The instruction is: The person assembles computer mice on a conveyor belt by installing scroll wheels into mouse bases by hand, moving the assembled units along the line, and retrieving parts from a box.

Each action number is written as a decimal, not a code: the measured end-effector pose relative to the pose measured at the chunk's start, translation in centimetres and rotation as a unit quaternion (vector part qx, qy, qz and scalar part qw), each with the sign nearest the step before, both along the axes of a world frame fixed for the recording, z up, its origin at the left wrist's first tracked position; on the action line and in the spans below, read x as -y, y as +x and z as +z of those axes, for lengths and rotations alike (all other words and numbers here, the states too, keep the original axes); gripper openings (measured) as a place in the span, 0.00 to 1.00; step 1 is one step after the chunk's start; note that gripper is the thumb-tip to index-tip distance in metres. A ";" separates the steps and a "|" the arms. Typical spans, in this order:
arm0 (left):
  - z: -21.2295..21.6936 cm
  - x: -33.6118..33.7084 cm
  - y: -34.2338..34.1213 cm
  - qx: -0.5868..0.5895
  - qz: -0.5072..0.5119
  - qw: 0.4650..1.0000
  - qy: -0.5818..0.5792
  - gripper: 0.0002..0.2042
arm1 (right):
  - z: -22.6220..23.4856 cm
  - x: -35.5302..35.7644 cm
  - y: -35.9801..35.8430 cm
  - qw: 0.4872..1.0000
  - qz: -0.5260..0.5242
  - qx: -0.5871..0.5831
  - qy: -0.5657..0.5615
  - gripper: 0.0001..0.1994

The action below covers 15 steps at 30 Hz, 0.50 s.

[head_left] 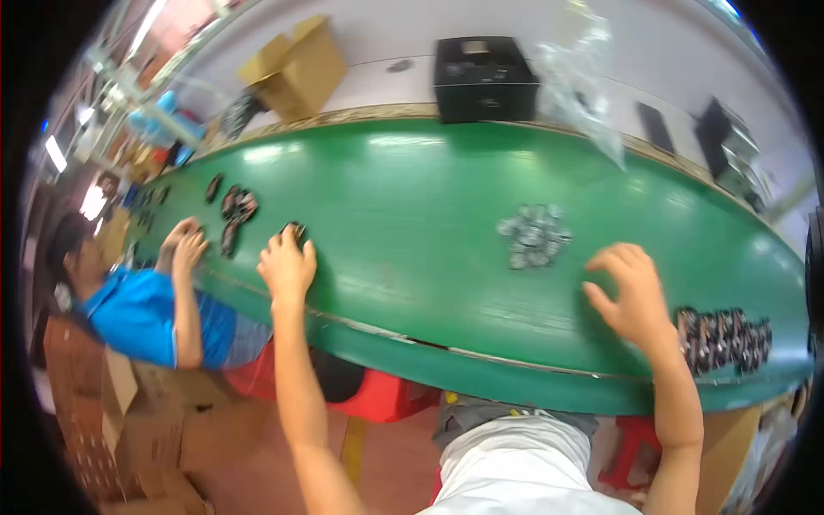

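Observation:
My left hand (289,268) reaches over the green table, its fingers on a small black part (295,229) with a shiny edge; the hand covers much of it. Just left of it lies a loose group of dark brown and black parts (240,204). My right hand (633,287) hovers at the right with thumb and fingers apart and nothing visible in them. A pile of small grey, shiny pieces (535,234) lies to its left. Beyond its wrist, a tight row of dark parts with shiny spots (723,339) stands near the table's edge.
A person in a blue shirt (142,313) works at the left, both hands over the green table (403,257). Along the back are an open cardboard box (300,73), a black box (485,81) and a clear plastic bag (584,77). A red stool (386,396) stands below.

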<state>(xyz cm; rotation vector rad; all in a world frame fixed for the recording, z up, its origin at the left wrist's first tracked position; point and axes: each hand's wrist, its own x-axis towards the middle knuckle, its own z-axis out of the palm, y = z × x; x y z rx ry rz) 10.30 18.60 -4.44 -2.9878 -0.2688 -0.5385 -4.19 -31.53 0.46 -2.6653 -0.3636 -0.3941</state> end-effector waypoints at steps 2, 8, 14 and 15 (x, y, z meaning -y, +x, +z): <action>1.7 3.8 -2.8 -0.043 -0.042 0.998 0.015 0.21 | -0.8 -1.1 1.2 0.999 0.038 0.007 0.011 0.12; 4.8 17.9 -9.1 -0.099 -0.302 0.940 -0.127 0.16 | -2.4 -4.4 2.9 0.997 0.026 0.057 0.045 0.15; 4.4 20.4 -8.8 -0.012 -0.439 0.880 -0.184 0.15 | -4.4 -4.0 3.0 0.996 0.029 0.086 0.012 0.15; 3.9 20.2 -8.6 -0.039 -0.431 0.881 -0.193 0.15 | -4.3 -3.9 2.8 0.996 0.028 0.086 0.013 0.15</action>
